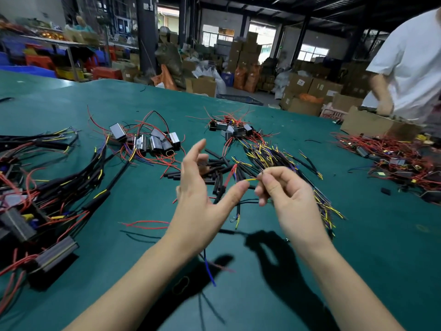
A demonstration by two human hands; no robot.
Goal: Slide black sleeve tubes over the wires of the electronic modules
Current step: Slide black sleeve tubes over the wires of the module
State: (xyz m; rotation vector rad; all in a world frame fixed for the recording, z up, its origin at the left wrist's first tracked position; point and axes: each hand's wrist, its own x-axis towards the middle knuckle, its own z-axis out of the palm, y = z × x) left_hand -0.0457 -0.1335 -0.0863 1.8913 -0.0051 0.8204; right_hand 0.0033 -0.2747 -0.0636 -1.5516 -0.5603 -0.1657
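Your right hand [284,189] is raised over the green tabletop [372,235], its grip pinched together on a yellow wire [250,179] between thumb and fingertips; the other fingers are curled in. Dark wires hang from that hand, with a blue end [210,273] low over the tabletop. Your left hand [200,192] is up just beside it, palm turned inward, fingers spread and straight, holding nothing; its thumb tip is near the yellow wire, but whether it touches I cannot tell.

Behind your hands a loose heap of short black tubes [214,173] lies on the tabletop. Just right of them is a thick bundle [274,156] of yellow, blue and black wire ends, spreading toward your right wrist. Further back sit two clusters of modules with red wires: one to the left [145,139], one in the middle [229,129]. Along the left edge lie modules whose wires already wear black sleeves [71,187], with yellow tips sticking out. A further tangle of red wires and modules [391,158] lies at the right.

At the far right a person in a white shirt [410,68] stands over a cardboard box [372,123], one hand at its rim. Stacked cartons [310,84] fill the hall behind.
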